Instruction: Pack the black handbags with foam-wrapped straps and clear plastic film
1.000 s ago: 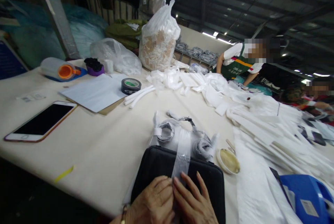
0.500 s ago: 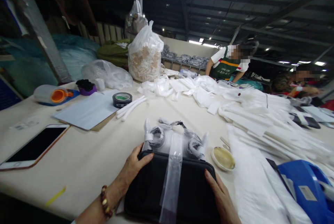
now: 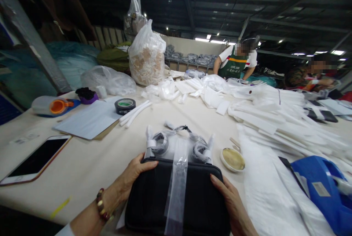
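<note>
A black case [image 3: 151,195] with rounded corners lies at the table's near edge. Down its middle runs a clear plastic strip [image 3: 177,188]. Behind its top edge are wrapped grey bundles [image 3: 200,149], which look like coiled straps, bound with white wrapping. My left hand [image 3: 132,177], a beaded bracelet on its wrist, grips the upper left corner with the thumb on top. At the right side my right hand [image 3: 229,199] holds the case, thumb on its face. The fingers underneath are hidden on both sides.
To the left lie a phone [image 3: 35,159], a grey-white sheet [image 3: 88,118], black tape [image 3: 125,106] and white tubes [image 3: 136,113]. On the right are a small round dish [image 3: 233,159], white foam sheets [image 3: 264,177] and a blue tape dispenser [image 3: 321,192]. A co-worker [image 3: 233,63] leans over the far side.
The whole view has shifted slightly, so most things sit a little further left. Both hands keep their hold on the case. The co-worker at the far side has changed posture a little.
</note>
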`<state>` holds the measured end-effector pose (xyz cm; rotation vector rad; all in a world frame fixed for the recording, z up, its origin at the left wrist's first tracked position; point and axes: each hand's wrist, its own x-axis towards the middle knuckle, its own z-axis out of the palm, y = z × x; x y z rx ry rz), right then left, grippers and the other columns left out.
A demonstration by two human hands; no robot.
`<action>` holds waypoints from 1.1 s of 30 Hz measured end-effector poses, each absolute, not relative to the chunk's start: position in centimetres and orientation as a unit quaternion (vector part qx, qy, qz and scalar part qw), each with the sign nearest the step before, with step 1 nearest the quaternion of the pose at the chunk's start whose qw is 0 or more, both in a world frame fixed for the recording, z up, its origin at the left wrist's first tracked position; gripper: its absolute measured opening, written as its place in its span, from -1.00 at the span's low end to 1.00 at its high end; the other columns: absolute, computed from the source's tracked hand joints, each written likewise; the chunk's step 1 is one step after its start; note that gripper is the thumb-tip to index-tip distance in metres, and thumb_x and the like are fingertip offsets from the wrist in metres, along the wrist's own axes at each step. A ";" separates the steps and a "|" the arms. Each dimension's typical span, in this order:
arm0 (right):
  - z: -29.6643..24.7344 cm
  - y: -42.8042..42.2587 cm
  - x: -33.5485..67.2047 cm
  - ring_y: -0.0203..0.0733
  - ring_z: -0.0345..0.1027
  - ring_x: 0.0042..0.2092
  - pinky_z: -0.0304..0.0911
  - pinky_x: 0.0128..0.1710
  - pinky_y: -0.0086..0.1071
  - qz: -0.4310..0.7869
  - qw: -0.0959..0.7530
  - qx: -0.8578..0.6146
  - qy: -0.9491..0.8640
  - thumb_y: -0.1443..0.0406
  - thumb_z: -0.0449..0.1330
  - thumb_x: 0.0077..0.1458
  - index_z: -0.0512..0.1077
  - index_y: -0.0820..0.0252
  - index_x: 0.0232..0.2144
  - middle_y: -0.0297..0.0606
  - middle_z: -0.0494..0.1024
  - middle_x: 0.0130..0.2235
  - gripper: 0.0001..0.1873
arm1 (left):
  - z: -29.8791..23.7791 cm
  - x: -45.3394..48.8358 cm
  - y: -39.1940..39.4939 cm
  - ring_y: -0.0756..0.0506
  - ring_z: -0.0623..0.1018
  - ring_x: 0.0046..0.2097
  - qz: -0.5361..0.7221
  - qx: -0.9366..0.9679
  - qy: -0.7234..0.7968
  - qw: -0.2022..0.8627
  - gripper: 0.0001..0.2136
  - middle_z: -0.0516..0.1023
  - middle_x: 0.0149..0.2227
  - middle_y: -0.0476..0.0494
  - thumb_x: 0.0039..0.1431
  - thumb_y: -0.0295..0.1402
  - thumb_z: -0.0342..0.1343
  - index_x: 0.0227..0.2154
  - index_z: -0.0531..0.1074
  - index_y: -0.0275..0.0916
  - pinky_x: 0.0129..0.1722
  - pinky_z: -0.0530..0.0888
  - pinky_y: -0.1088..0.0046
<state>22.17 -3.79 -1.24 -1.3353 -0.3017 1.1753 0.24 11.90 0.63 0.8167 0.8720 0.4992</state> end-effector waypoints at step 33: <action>-2.1 1.9 14.1 0.04 0.45 -0.14 0.29 -0.07 -0.12 0.608 0.663 -0.426 -0.097 0.00 0.16 0.00 0.36 0.29 0.00 -0.13 0.57 -0.15 -0.39 | 9.6 -6.8 16.5 -0.28 0.56 -0.23 0.230 0.496 0.479 0.687 -0.09 0.58 -0.32 -0.04 -0.29 -0.40 0.36 0.18 0.04 -0.18 -0.24 0.48 0.24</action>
